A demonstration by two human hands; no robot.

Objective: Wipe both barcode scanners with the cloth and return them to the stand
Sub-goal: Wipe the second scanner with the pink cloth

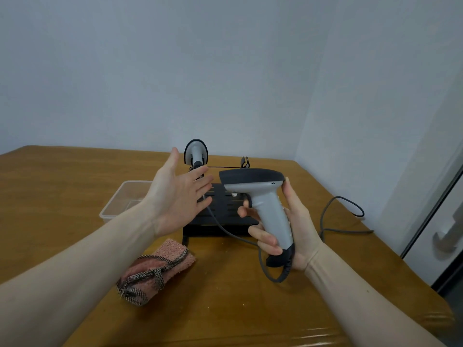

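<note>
I am holding one scanner (260, 196) up in my right hand (288, 229), my fingers (265, 240) curling round its grey handle and my thumb lying along the back of it. Its dark head is pointing left, and its grey cable (269, 274) is looping down from the butt of the handle and running back toward the stand. My left hand (175, 196) is hovering open, palm turned toward the scanner, fingers spread wide and holding nothing; it is near the scanner's head but not touching it.

The second scanner (196, 152) is sitting upright at the back left of the black stand (220, 221), which is resting on the wooden table (238, 309) between my two hands. The second holder (244, 162) at the back right of the stand is showing as a small dark clip.

The pink cloth (155, 271) is lying folded on the table below my left forearm, just in front of the stand. A clear plastic tray (120, 199) is standing left of the stand. Another dark cable (343, 216) is snaking across the table on the right.
</note>
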